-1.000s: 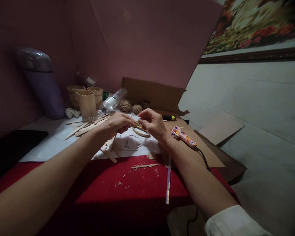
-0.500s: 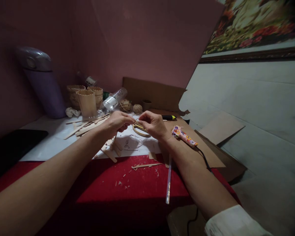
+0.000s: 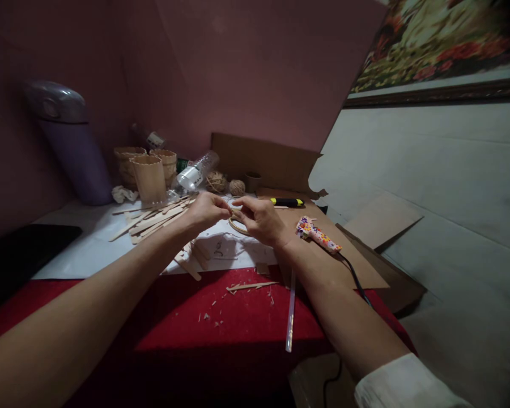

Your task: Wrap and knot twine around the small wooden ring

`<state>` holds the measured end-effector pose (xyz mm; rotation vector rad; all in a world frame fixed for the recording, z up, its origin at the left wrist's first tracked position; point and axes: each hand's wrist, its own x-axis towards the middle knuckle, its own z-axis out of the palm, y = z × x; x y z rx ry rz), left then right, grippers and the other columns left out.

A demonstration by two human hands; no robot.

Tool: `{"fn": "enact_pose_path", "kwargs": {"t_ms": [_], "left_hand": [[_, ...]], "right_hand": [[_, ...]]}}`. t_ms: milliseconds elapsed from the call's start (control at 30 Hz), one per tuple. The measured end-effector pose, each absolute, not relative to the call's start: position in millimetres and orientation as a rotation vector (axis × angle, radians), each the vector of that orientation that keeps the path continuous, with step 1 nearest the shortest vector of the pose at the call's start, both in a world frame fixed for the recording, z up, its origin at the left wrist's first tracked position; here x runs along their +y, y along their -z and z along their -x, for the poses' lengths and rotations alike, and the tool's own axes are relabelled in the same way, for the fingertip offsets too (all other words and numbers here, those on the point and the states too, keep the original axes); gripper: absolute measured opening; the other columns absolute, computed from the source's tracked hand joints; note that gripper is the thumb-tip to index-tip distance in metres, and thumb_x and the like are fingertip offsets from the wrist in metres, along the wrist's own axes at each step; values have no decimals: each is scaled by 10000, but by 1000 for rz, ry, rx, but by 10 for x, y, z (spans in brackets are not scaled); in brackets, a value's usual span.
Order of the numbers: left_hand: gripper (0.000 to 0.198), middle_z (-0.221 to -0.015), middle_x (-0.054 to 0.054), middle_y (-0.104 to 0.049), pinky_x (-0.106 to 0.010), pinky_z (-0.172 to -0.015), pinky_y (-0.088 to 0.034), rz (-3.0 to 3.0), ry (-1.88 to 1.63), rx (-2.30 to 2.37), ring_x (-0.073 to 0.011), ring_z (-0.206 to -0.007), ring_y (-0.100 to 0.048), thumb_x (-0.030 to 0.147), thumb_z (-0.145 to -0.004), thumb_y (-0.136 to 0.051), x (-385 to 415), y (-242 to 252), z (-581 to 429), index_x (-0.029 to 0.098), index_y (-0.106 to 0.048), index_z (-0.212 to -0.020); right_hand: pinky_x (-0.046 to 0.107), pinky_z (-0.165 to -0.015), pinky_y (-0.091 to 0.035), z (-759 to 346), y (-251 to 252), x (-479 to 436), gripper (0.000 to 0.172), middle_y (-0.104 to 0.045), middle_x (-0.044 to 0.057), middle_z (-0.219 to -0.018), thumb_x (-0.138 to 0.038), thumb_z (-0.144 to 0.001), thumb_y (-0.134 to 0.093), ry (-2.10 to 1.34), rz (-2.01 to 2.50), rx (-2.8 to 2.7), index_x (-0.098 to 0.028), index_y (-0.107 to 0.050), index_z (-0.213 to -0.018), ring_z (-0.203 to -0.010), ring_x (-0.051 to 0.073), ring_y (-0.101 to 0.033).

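Observation:
My left hand (image 3: pixel 208 211) has its thumb and fingertips pinched together over the white sheet. My right hand (image 3: pixel 261 218) faces it with thumb and forefinger closed, the fingertips of both hands nearly meeting. Whatever lies between them is too small to make out. Right below the fingertips rests a gold-coloured loop (image 3: pixel 238 228), which looks like a scissors handle, partly covered by my right hand. Flat craft sticks (image 3: pixel 153 220) lie in a loose pile beside my left wrist. Two balls of twine (image 3: pixel 237 187) sit just beyond the hands.
Right of my hands lie a yellow-black cutter (image 3: pixel 289 202) and a flower-patterned glue gun (image 3: pixel 318 235) with its cable. A clear glue stick (image 3: pixel 290 317) overhangs the red cloth (image 3: pixel 174 334). Wooden cups (image 3: pixel 148 180), a plastic bottle (image 3: pixel 198 171) and a purple flask (image 3: pixel 74 153) stand behind.
My right hand has shifted slightly left, covering more of the gold-coloured loop and uncovering more of the cutter. The left fingertips have moved a little left; both hands remain pinched.

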<state>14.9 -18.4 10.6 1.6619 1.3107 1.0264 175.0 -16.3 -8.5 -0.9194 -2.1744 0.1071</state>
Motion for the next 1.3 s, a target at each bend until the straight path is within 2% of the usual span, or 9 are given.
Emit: {"fn": "enact_pose_path", "kwargs": {"t_ms": [200, 400, 733, 1033, 1300], "left_hand": [[30, -413, 39, -457, -222, -424, -233, -1707, -1035, 1304, -55, -405, -333, 115, -538, -614, -176, -74, -160, 104, -641, -530], [64, -390, 51, -426, -214, -400, -209, -1620, -1025, 1224, -54, -377, -327, 113, -566, -611, -199, -92, -159, 113, -658, -610], [60, -401, 48, -380, -222, -379, -146, -1631, -867, 1156, -55, -362, -299, 182, -601, -667, -142, -17, -92, 134, -631, -608], [66, -415, 31, -436, -219, -383, -162, -1579, -838, 1127, -49, -355, -317, 154, -578, -695, -156, -24, -121, 126, -636, -589], [97, -408, 45, -391, -224, -384, -154, -1613, -891, 1080, -47, -358, -302, 196, -658, -660, -158, -42, -110, 126, -622, -603]], "right_hand": [[255, -616, -353, -1761, 82, -141, 98, -656, 48, -718, -188, -802, -546, -34, 1046, -2279, -168, -636, -771, -648, 136, -542], [244, -562, -323, -1745, 59, -180, 100, -627, 32, -672, -202, -822, -531, -18, 1008, -2200, -161, -606, -771, -577, 115, -501], [241, -563, -324, -1749, 93, -130, 76, -603, 14, -649, -199, -810, -543, -85, 1029, -2128, -171, -565, -743, -563, 111, -480], [240, -596, -377, -1720, 138, -114, 19, -607, 4, -686, -206, -797, -524, -222, 1005, -1978, -189, -533, -795, -629, 128, -530], [259, -619, -391, -1752, 188, -46, 64, -619, 29, -719, -240, -823, -523, -156, 1128, -1956, -186, -553, -809, -649, 151, -558]]}}
